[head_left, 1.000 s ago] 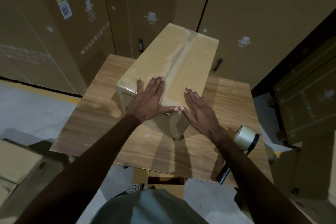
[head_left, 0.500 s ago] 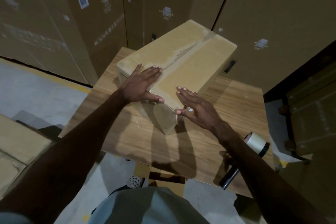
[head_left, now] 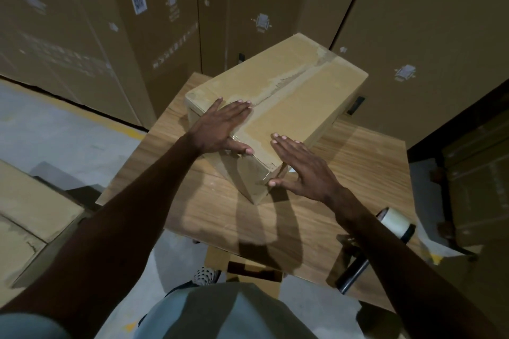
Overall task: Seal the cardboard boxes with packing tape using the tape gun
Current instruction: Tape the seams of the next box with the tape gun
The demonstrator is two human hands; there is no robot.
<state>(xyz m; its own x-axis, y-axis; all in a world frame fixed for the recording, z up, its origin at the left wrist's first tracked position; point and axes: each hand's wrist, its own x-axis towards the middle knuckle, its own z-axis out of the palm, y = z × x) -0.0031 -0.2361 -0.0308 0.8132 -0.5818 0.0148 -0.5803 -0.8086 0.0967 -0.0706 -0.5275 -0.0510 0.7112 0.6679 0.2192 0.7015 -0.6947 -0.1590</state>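
Head view. The cardboard box [head_left: 278,107] sits on the wooden worktop [head_left: 248,217], turned at an angle so that one near corner points toward the person. A strip of tape already runs along the centre seam of its top face; whether it is fully bonded at the far end cannot be told.

The left hand [head_left: 220,129] lies flat on the near part of the top face, fingers straight and close together, thumb along the near top edge. The right hand [head_left: 300,168] is spread flat over the near right corner, fingers on the top face, thumb against the end wall just below the edge. Neither hand grips anything. Judged from this placement, the hands are pressing the tape end down over the edge, or steadying the box for turning.

The tape gun [head_left: 385,237] lies on the worktop's right side, near the near edge and under the right forearm, handle overhanging toward the person. It is well apart from the box.

Clearance: bare worktop surrounds the near corner of the box on both sides. Tall cartons [head_left: 427,22] stand close behind the worktop, so room beyond the far end is limited. The gun's position near the edge presents a risk of being knocked off by the forearm.
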